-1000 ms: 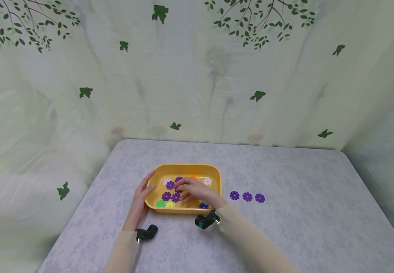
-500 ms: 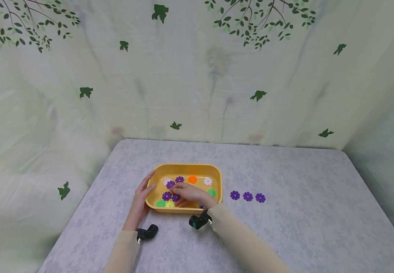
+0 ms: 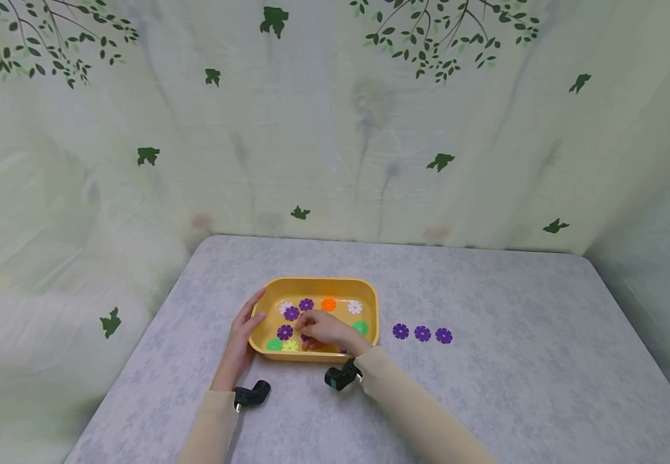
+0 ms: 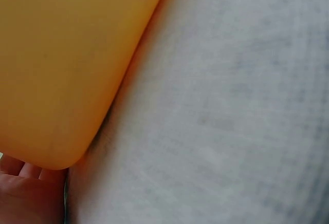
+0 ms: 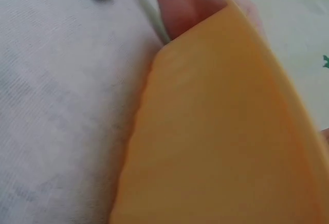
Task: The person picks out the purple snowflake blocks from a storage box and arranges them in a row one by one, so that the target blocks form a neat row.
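Note:
A yellow tray (image 3: pixel 335 283) holds flower-shaped discs. My left hand (image 3: pixel 242 338) grips its left end, the thumb over the rim and the fingers along the outside. Over the tray's middle, my right hand (image 3: pixel 329 330) reaches in with bent fingers. A purple flower disc (image 3: pixel 305 336), partly covered, sits pinched between its thumb and fingertips. More purple discs (image 3: pixel 285 332) lie just left of that hand, along with a green disc (image 3: pixel 274 345) and a yellow one (image 3: pixel 291 346). Both wrist views are mostly filled by the tray's outer wall (image 4: pixel 61 70).
Three purple flower discs (image 3: pixel 422 333) lie in a row on the grey table (image 3: pixel 514 361), right of the tray. Inside the tray are also an orange disc (image 3: pixel 328 304), a white disc (image 3: pixel 354 307) and a green disc (image 3: pixel 360 327). A leaf-patterned curtain (image 3: pixel 335 129) hangs behind.
My right hand has moved left and lower inside the tray, its fingers closing on a purple disc, which has shifted slightly right. The left hand stays on the tray.

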